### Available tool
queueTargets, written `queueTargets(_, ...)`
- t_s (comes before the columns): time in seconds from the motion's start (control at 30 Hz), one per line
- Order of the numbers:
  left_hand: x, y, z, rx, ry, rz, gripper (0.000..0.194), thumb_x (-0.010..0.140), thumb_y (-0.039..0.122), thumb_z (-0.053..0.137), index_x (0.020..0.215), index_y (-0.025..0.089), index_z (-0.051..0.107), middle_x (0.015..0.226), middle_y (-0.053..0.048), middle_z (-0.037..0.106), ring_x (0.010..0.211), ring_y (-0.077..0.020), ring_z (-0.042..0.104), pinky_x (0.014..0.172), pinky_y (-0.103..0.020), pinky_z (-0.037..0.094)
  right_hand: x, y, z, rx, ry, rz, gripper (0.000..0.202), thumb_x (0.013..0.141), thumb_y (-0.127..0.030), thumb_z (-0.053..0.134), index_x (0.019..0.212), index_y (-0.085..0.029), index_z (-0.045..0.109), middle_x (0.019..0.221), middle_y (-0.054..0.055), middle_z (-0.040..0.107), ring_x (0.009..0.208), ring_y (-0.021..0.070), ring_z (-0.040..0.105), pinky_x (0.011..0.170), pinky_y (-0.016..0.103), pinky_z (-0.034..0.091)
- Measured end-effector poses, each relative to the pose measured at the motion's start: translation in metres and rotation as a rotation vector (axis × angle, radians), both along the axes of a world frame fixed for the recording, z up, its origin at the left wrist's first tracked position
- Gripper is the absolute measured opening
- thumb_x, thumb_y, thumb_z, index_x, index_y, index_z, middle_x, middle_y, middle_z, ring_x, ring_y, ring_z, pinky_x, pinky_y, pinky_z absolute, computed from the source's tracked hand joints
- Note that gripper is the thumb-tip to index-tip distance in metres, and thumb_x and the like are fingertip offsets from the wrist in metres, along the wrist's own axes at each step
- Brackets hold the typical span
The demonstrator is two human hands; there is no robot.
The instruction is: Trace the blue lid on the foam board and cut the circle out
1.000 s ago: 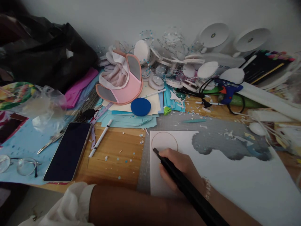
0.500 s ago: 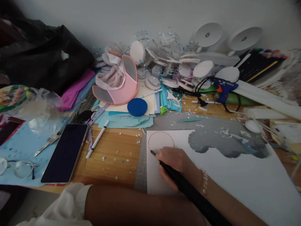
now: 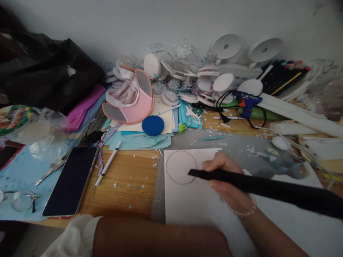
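Note:
My right hand (image 3: 227, 182), with a beaded bracelet at the wrist, is closed around a long black pen-like tool (image 3: 257, 184). The tool's near end points left, over a thin brown circle drawn at the upper left of a white paper sheet (image 3: 184, 210). The circle looks complete. The sheet lies on a grey mat (image 3: 158, 203), and its top edge is cut in an irregular, wavy shape. My left forearm (image 3: 155, 235) lies across the bottom of the view, but my left hand does not show.
A phone (image 3: 71, 182), glasses (image 3: 23, 200), scissors (image 3: 50, 171) and a white marker (image 3: 108, 163) lie at the left. Behind are a blue disc (image 3: 153, 125), a pink visor (image 3: 131, 96), white discs and a blue glue gun (image 3: 249, 103).
My right hand has moved right, off the circle's left edge, and the black tool has swung to lie nearly level. The whole circle now shows.

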State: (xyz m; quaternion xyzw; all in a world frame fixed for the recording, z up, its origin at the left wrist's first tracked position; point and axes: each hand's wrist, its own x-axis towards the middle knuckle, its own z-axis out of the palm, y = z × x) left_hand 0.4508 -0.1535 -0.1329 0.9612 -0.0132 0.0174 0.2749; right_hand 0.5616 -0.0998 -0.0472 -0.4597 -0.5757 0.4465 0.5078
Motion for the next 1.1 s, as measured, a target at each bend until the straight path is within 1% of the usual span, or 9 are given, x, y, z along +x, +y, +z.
queueTargets(0.1,-0.003,-0.003,0.001,-0.043,0.003,-0.206,0.047,0.083,0.023,0.056,0.036,0.024,0.051,0.056,-0.004,0.064,0.052,-0.0136,0.059,0.043,-0.026,0.042,0.008,0.005,0.004,-0.117,0.286,-0.217,0.014,0.067,-0.025,0.064,0.077,-0.025,0.055,0.068,-0.001,0.052,0.059,0.0156,0.046,0.054,0.027,0.034)
queueTargets(0.3,-0.002,0.004,0.022,-0.025,0.047,-0.347,0.039,0.067,0.027,0.071,0.038,0.020,0.045,0.045,0.001,0.058,0.039,-0.0122,0.049,0.033,-0.027,0.030,0.008,0.026,-0.017,-0.242,0.449,-0.339,0.012,0.068,-0.024,0.058,0.077,-0.023,0.051,0.047,-0.008,0.037,0.042,0.0088,0.029,0.043,0.022,0.017)
queueTargets(0.57,-0.060,0.074,0.083,0.215,-0.160,0.347,0.036,0.091,0.025,0.039,0.062,0.017,0.059,0.062,-0.005,0.063,0.060,-0.0164,0.059,0.059,-0.032,0.042,0.007,0.035,-0.028,-0.310,0.548,-0.362,0.018,0.068,-0.025,0.061,0.079,-0.022,0.048,0.045,-0.010,0.040,0.037,0.0056,0.024,0.037,0.019,0.014)
queueTargets(0.63,-0.074,0.088,0.088,0.215,-0.130,0.470,0.027,0.088,0.034,0.047,0.096,0.015,0.064,0.103,-0.012,0.068,0.095,-0.0245,0.061,0.082,-0.039,0.046,0.007,0.038,-0.024,-0.297,0.582,-0.373,0.019,0.067,-0.025,0.061,0.079,-0.023,0.046,0.044,-0.011,0.038,0.036,0.0058,0.023,0.037,0.019,0.013)
queueTargets(0.7,-0.082,0.096,0.086,0.234,-0.095,0.513,0.058,0.082,0.047,0.055,0.130,0.014,0.049,0.139,-0.018,0.048,0.126,-0.0332,0.044,0.103,-0.051,0.034,0.008,0.041,-0.015,-0.291,0.620,-0.370,0.021,0.065,-0.025,0.061,0.078,-0.023,0.045,0.043,-0.011,0.036,0.037,0.0060,0.024,0.037,0.019,0.015)
queueTargets(0.77,-0.084,0.099,0.081,0.243,-0.065,0.517,0.075,0.080,0.053,0.058,0.140,0.015,0.036,0.150,-0.019,0.032,0.137,-0.0357,0.030,0.111,-0.057,0.021,0.011,0.041,-0.001,-0.294,0.657,-0.353,0.022,0.064,-0.026,0.061,0.077,-0.023,0.044,0.044,-0.011,0.036,0.038,0.0063,0.026,0.038,0.019,0.018)
queueTargets(0.9,-0.075,0.092,0.083,0.118,-0.178,0.710,0.048,0.089,0.038,0.053,0.130,0.016,0.044,0.141,-0.017,0.044,0.131,-0.0294,0.040,0.108,-0.051,0.031,0.013,0.024,0.034,-0.336,0.735,-0.297,0.018,0.067,-0.029,0.058,0.076,-0.022,0.044,0.049,-0.007,0.040,0.042,0.0080,0.033,0.042,0.021,0.028)
queueTargets(1.0,-0.063,0.079,0.107,-0.058,-0.403,0.885,0.028,0.091,0.032,0.052,0.116,0.019,0.051,0.119,-0.011,0.059,0.113,-0.0219,0.053,0.095,-0.039,0.044,0.003,0.002,0.057,-0.378,0.865,-0.247,0.014,0.071,-0.027,0.056,0.081,-0.022,0.047,0.053,-0.006,0.042,0.046,0.0093,0.038,0.045,0.021,0.033)
queueTargets(1.1,-0.054,0.065,0.136,-0.125,-0.567,0.905,0.021,0.087,0.030,0.060,0.105,0.020,0.056,0.102,-0.006,0.063,0.098,-0.0190,0.058,0.085,-0.033,0.048,-0.013,-0.018,0.074,-0.360,0.913,-0.205,0.015,0.072,-0.027,0.056,0.084,-0.023,0.048,0.056,-0.005,0.044,0.050,0.0105,0.042,0.049,0.023,0.037)
